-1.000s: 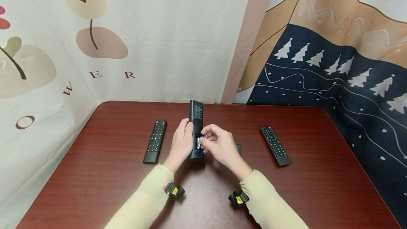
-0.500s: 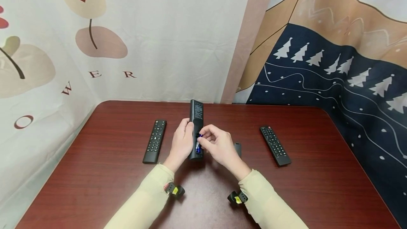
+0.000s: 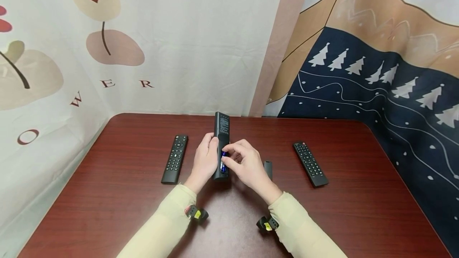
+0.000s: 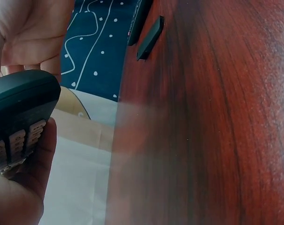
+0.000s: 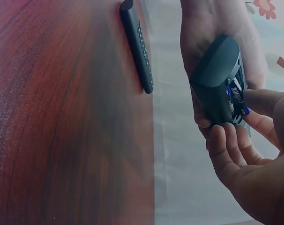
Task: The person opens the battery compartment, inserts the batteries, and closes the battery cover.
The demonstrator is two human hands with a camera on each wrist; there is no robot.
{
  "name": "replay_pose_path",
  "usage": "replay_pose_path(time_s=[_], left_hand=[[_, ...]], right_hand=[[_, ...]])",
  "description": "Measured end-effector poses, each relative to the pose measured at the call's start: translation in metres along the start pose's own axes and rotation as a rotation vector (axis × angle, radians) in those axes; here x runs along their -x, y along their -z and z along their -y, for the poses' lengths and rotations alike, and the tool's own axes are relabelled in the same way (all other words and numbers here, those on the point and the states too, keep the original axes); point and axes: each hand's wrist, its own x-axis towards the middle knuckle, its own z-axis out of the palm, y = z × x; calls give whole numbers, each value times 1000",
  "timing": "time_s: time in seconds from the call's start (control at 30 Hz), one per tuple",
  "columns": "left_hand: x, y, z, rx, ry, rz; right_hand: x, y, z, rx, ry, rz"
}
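Note:
My left hand (image 3: pixel 205 160) grips a black remote control (image 3: pixel 223 132), its back turned up and its battery compartment uncovered. Blue batteries (image 5: pixel 235 93) show in that compartment in the right wrist view. With thumb and index finger, my right hand (image 3: pixel 247 164) pinches one blue battery (image 3: pixel 224 162) at its far end, partly inside the compartment. Its other fingers touch the side of the remote in the right wrist view. The keys of the held remote (image 4: pixel 20 101) face down toward the left palm in the left wrist view.
On the brown table (image 3: pixel 143 218), one remote (image 3: pixel 174 159) lies to the left and another remote (image 3: pixel 310 165) to the right. A small dark battery cover (image 3: pixel 268 169) lies just behind the right hand. Printed cloth (image 3: pixel 201 51) hangs along the table's far edge.
The battery at my right fingertips has gone from tilted out of the compartment to lying lower in it. My right hand has shifted slightly left; my left hand holds the remote nearly still.

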Motion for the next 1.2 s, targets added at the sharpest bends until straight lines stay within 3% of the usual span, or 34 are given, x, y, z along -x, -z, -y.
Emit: replay_pose_path(time_s=[0.57, 0.97, 1.2], left_hand=[[-2, 2, 1, 30, 13, 12], [-2, 2, 1, 45, 14, -21], [-3, 3, 0, 78, 18, -22]], right_hand=[[8, -5, -1, -29, 19, -9], [11, -6, 0, -43, 15, 46], [11, -6, 0, -47, 63, 47]])
